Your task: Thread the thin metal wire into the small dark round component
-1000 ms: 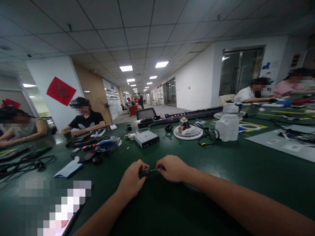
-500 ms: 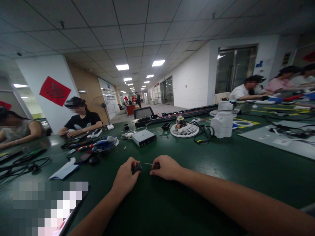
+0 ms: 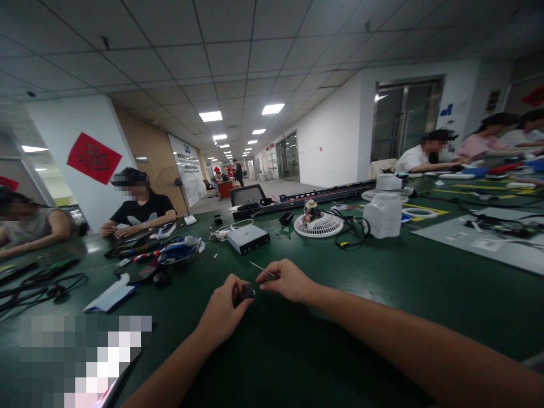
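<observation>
In the lower middle of the frame, the left hand is closed around a small dark piece, with one end showing past the thumb and fingertips, while the right hand pinches a thin tool whose slender shaft points to the upper left. The step in hand looks like close work on the dark piece with that tool, at a moment when the two are apart: the tip stands just above the piece and does not touch it. Bringing them together again would call for tilting the shaft down, lining it up with the exposed end and keeping the left grip steady; the detail of that end is too small to tell. Both forearms pass over the bare near part of the green table, which leaves open room below the hands and to their right. The nearest edge above is that of the silver box, just beyond the tool's tip, with the white fan grille to its right. Toward the left of the frame, a folded pale sheet and a black rounded object limit sideways movement. The table's near edge cannot be made out.
</observation>
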`<action>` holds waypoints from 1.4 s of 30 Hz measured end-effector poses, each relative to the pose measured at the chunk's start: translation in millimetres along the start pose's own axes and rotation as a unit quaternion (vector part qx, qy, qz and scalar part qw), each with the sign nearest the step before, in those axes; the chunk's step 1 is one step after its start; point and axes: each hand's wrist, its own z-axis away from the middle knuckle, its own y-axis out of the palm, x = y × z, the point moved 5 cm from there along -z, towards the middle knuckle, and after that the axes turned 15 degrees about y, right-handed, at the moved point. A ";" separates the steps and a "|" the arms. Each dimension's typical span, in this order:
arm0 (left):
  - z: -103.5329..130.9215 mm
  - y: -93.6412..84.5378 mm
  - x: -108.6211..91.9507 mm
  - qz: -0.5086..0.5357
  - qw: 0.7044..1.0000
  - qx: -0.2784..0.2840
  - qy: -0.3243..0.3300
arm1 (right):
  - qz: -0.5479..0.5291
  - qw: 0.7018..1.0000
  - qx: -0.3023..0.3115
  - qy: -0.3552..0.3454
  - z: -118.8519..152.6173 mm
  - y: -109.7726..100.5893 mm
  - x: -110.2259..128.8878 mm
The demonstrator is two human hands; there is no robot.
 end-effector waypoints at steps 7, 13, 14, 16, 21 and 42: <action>-1.0 -0.3 -15.6 0.065 0.998 -0.007 0.027 | 0.015 1.000 -0.009 -0.004 3.8 5.0 -0.8; -1.2 -3.4 -19.3 0.070 0.997 -0.017 0.023 | 0.071 0.994 -0.044 -0.064 8.7 3.7 9.1; -1.2 -3.3 -19.8 0.080 0.996 -0.018 0.026 | 0.068 0.995 -0.047 -0.061 8.5 3.1 8.9; -1.2 -2.9 -21.7 0.110 0.993 -0.020 0.037 | 0.054 0.997 -0.046 -0.037 6.7 2.1 5.7; -0.1 -0.7 -24.2 0.127 0.991 -0.013 0.031 | 0.030 0.999 -0.004 0.025 0.9 3.9 -5.6; -3.2 -12.8 -1.5 0.025 0.997 -0.078 -0.001 | 0.243 0.956 -0.096 -0.130 22.0 -16.3 19.7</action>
